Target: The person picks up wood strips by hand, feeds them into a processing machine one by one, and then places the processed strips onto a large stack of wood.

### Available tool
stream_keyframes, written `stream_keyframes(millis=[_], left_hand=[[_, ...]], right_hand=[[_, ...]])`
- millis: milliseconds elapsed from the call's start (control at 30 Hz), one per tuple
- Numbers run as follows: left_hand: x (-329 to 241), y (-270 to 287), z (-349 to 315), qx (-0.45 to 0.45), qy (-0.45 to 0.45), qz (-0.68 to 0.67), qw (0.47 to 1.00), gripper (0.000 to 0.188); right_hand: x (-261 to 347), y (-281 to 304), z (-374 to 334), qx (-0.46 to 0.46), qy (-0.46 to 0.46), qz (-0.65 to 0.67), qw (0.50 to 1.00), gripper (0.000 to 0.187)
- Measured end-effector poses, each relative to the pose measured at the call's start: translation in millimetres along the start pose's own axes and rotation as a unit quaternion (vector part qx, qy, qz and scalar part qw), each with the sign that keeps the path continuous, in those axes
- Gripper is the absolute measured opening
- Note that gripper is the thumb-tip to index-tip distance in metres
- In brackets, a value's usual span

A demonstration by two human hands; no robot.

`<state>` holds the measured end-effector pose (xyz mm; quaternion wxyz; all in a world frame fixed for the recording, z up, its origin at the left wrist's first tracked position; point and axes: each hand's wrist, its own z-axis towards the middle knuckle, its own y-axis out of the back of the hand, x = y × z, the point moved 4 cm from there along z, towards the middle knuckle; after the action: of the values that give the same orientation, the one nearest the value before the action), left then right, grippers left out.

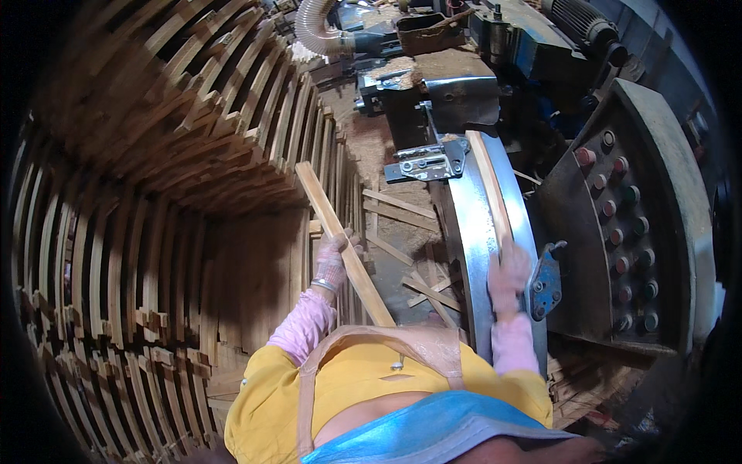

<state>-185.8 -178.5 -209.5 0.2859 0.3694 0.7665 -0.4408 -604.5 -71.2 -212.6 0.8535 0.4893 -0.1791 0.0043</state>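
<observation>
My left hand (331,261), in a thin glove with a pink sleeve cover, is closed around a long wooden strip (344,251) that slants in front of my left side. On the right, my right hand (510,277) reaches over a shiny metal machine bed (475,224). It grips the near end of a second wooden strip (488,182), which lies along the bed. The far end of that strip comes close to a metal guide bracket (427,161). Motion blurs the right fingers a little.
Tall stacks of wooden strips (116,255) rise on my left. Loose offcuts (398,209) lie on the floor beside the machine. A control panel (618,224) with several coloured buttons stands right of the bed, near a blue metal fitting (546,282). A ribbed hose (317,27) hangs behind.
</observation>
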Motion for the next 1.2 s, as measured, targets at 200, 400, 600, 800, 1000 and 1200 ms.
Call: stream_keyframes(millis=[200, 400, 600, 800, 1000, 1200], left_hand=[[-42, -29, -28, 0.052, -0.124, 0.045, 0.99, 0.044], [-58, -41, -32, 0.018, -0.143, 0.022, 0.989, 0.039], [13, -105, -15, 0.062, -0.062, -0.011, 0.996, 0.04], [15, -22, -21, 0.079, -0.25, 0.424, 0.867, 0.085], [-69, 271, -97, -0.324, -0.287, 0.635, 0.64, 0.073], [-64, 393, -257, -0.61, 0.183, 0.604, 0.479, 0.08]], right_hand=[[24, -104, 143, 0.053, 0.055, 0.014, 0.997, 0.051], [115, -57, 162, 0.192, -0.041, 0.223, 0.955, 0.055], [160, 11, -7, 0.365, 0.101, 0.27, 0.886, 0.075], [42, 78, -113, 0.202, -0.122, 0.111, 0.965, 0.063], [-7, 73, -110, 0.046, -0.063, -0.097, 0.992, 0.04], [-6, -42, 52, 0.012, -0.009, -0.044, 0.999, 0.013]])
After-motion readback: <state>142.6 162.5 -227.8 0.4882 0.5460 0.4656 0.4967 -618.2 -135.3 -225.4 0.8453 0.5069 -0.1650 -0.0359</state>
